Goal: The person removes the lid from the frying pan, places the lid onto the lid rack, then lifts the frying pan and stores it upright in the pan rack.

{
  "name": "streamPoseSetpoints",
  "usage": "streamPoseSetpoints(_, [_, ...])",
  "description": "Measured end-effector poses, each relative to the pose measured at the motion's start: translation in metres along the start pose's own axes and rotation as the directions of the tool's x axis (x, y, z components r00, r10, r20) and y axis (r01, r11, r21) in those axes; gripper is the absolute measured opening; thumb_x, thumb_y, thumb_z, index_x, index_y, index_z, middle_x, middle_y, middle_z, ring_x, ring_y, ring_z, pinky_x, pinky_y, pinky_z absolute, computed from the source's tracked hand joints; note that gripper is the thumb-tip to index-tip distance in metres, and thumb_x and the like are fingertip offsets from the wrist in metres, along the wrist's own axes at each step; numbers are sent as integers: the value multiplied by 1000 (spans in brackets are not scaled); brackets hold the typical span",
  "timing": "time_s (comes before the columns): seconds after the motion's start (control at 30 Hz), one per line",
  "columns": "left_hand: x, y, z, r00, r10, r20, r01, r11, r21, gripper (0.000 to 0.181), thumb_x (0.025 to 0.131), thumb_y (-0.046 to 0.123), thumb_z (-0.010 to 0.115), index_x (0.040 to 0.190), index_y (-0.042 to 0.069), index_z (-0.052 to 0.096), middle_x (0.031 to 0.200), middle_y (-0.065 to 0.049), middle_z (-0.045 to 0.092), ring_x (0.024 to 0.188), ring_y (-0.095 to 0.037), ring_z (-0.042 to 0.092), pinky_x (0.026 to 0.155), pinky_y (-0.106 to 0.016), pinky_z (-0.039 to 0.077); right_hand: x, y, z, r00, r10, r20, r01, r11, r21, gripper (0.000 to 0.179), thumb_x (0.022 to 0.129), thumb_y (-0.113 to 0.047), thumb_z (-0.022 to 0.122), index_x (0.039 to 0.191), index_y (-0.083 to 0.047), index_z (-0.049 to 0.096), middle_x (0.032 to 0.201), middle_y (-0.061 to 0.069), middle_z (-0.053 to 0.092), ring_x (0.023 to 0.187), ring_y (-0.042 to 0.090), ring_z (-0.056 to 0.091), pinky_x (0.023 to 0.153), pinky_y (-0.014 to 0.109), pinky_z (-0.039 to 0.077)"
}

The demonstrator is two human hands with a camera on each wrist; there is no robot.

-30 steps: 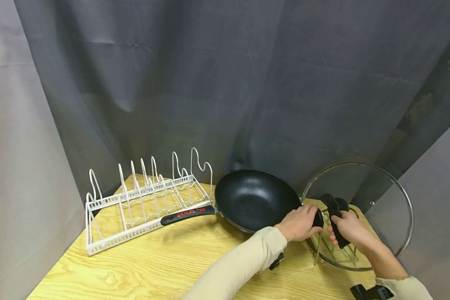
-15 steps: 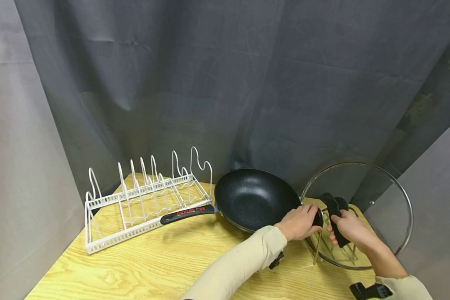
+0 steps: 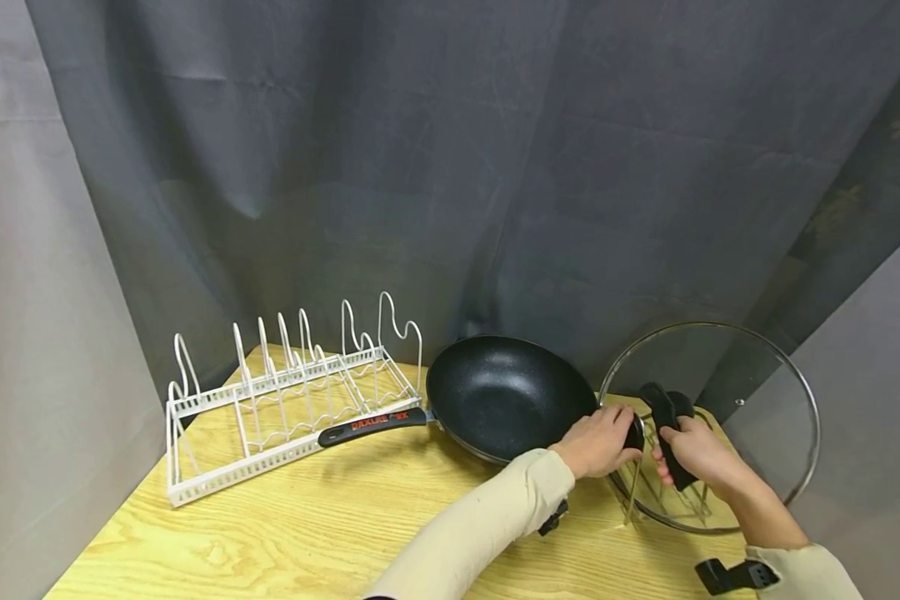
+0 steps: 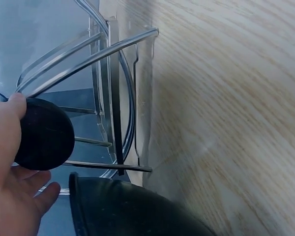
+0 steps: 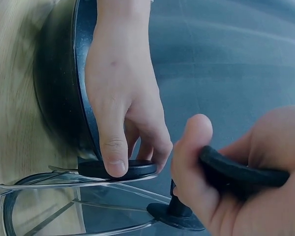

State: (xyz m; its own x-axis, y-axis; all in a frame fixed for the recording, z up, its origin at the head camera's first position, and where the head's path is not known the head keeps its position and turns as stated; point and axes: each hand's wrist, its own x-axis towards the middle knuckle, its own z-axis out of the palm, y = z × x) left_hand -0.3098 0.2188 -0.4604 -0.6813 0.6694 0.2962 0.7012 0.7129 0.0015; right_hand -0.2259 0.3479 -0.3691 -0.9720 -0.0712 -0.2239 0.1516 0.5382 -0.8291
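Observation:
At the right in the head view, a large clear glass lid [image 3: 813,417] with a metal rim stands on edge in a low wire rack [image 3: 633,492]. My right hand [image 3: 701,454] wraps round the lid's black upright handle [image 3: 671,442], whose round base shows in the right wrist view. To its left, my left hand [image 3: 598,442] grips a round black knob [image 4: 46,133], thumb on one side and fingers on the other. What the knob is fixed to is largely hidden. The wok [image 3: 510,400] lies close beside the left hand, its dark wall [image 5: 59,73] behind it in the right wrist view.
A white wire pan rack [image 3: 285,450] with several upright loops stands at the left on the wooden table [image 3: 330,533]. The wok's black handle [image 3: 375,426] reaches over the rack's front rail. Grey curtains [image 3: 345,167] close off the back and sides.
Both hands keep their holds on the knob and the lid handle. The whole head view shifts only very slightly to the left and up.

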Motion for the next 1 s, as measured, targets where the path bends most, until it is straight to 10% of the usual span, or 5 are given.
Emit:
streamPoseSetpoints(0.33, [-5,0,-22,993,-24,117,28,999,-36,63,94,54,43,146,20,30,140,6,38,120,-8,46,92,-22,42,-1,-6,0,997,-5,-79,-6,991,-131,42,104,-26,31,113,15,28,73,15,54,55,27,60,54,41,52])
streamPoseSetpoints(0.57, [-18,-16,-43,987,-15,161,28,996,-82,62,96,50,45,147,17,30,141,5,39,122,-10,45,96,-24,40,-3,-17,-6,973,-68,-219,-56,854,-518,74,101,-43,30,129,25,25,110,44,44,96,55,50,73,55,45])
streamPoseSetpoints(1.0, [-53,-56,-72,980,12,201,-6,1000,-30,59,98,49,41,146,14,34,138,0,44,123,-14,46,98,-27,39,-9,-26,15,896,-325,-302,88,797,-597,64,99,-36,44,125,22,37,121,46,33,110,62,30,85,68,30])
